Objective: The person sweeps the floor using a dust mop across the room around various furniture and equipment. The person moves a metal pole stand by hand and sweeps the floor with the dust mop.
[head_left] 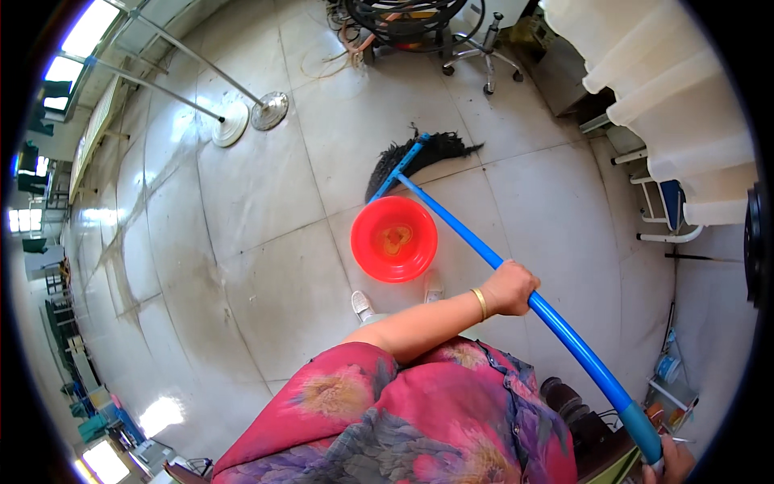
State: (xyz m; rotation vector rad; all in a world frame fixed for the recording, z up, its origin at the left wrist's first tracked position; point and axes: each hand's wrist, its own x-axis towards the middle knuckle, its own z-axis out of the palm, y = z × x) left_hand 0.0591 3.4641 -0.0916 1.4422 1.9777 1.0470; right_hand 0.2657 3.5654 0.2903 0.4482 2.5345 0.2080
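Note:
Both my hands are wrapped round the long blue handle of a mop (461, 228). My left hand (512, 288) reaches across my body and is closed round the middle of the handle. Down at the lower right corner, my right hand (674, 463) grips the handle's teal end, partly cut off by the picture's rim. The mop's black, shaggy head (439, 151) lies on the floor, fixed to a blue crossbar. Just in front of my shoes stands a red basin (364, 242) with a yellowish pattern at its bottom; its rim overlaps the crossbar's near end in view.
Pale tiles (266, 298) with dark smudges cover the floor. Two metal poles on round bases (231, 123) stand at the far left. Ahead are coiled black cables (411, 20) and a wheeled chair base (487, 60). A cream curtain (669, 105) hangs at the right.

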